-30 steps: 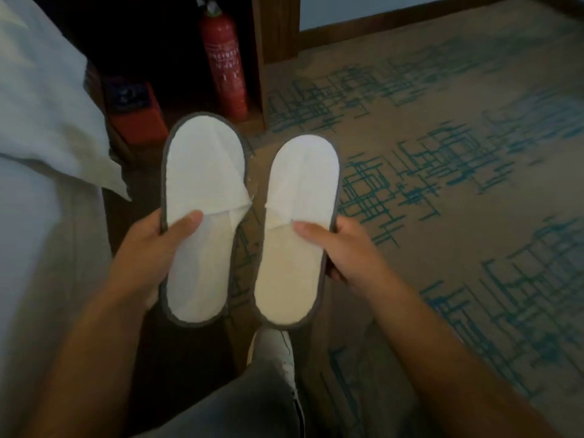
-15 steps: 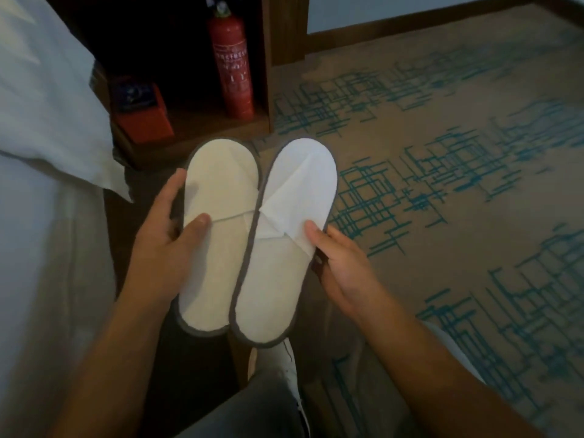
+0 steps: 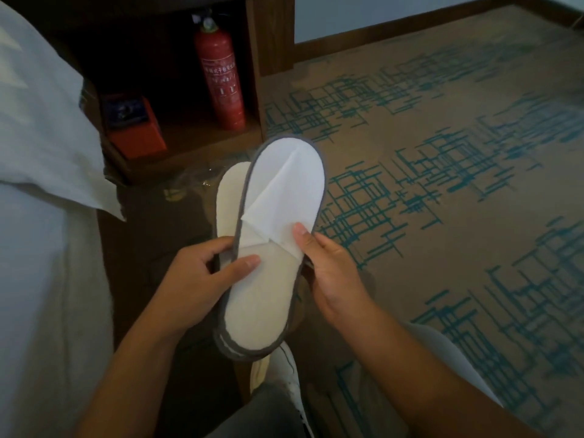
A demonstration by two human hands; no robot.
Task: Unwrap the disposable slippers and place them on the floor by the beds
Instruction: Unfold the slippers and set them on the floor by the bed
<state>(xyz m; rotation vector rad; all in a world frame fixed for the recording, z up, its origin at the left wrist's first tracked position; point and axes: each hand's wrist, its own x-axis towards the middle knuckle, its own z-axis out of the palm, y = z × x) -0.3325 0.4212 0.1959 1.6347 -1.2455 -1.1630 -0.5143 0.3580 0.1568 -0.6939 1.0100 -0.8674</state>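
Observation:
Two white disposable slippers with grey edging are stacked in front of me above the floor. The upper slipper (image 3: pixel 278 235) faces me, its flat white strap folded across the front. The lower slipper (image 3: pixel 228 197) peeks out along the left side behind it. My left hand (image 3: pixel 202 279) grips the left edge of the stack, thumb on top of the upper slipper. My right hand (image 3: pixel 331 276) holds the right edge, thumb pressing on the strap. A crumpled clear plastic wrapper (image 3: pixel 192 181) lies on the floor beyond the slippers.
A bed with white linen (image 3: pixel 41 216) fills the left side. A wooden nightstand niche holds a red fire extinguisher (image 3: pixel 221 80) and an orange box (image 3: pixel 132 128). Patterned brown and teal carpet (image 3: pixel 442 184) spreads to the right. My leg and white shoe (image 3: pixel 284 374) are below the slippers.
The two slippers, held apart side by side a second ago, have been brought together and now overlap in a stack. Both hands moved inward with them.

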